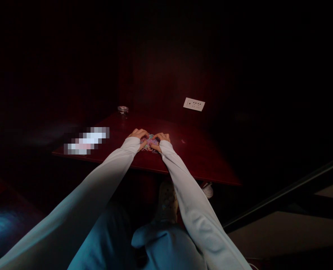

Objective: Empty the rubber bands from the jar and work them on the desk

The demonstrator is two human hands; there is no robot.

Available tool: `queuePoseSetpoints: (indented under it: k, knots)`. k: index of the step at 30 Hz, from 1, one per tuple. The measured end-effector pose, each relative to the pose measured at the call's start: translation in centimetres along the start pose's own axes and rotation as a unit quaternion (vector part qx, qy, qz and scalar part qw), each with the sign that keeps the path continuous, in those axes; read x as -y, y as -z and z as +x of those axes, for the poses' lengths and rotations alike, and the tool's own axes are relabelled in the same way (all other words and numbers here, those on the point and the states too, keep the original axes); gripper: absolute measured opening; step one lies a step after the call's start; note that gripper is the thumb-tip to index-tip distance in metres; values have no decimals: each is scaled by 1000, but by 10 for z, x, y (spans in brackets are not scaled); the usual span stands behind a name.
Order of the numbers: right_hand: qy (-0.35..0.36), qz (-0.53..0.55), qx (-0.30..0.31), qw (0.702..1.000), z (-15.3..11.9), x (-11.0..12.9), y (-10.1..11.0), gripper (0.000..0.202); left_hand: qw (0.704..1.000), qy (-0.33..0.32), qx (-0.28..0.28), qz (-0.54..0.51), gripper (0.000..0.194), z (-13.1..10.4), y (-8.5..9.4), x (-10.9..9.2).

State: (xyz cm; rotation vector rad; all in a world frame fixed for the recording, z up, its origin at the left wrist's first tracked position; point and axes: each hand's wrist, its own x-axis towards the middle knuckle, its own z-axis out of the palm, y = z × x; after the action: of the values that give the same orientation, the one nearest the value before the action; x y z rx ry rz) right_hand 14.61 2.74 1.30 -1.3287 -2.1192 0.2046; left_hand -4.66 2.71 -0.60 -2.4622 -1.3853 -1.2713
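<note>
A small heap of thin, multicoloured loops (pixel 149 142), mostly purple, pink and pale green, lies on the dark red table (pixel 206 161). My left hand (pixel 138 134) rests at the heap's left side, its fingers curled in over the loops. From the right side, my right hand (pixel 162 138) reaches in with bent fingers. Both hands have fingertips and thumbs in among the loops, close together. The loops are too small and dim to tell one from another.
A bright pixelated rectangle (pixel 87 141) lies at the table's left. Behind it stands a small clear round container (pixel 123 109). A white socket panel (pixel 194 104) is on the back wall. One small pink piece (pixel 183 141) lies right of my hands.
</note>
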Motion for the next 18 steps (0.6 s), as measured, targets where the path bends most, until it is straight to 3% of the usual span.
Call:
queuePoseSetpoints:
  k: [18]
  knots:
    - [25, 26, -17, 999, 1, -6, -3, 17, 1000, -2, 4, -3, 23, 0, 0, 2]
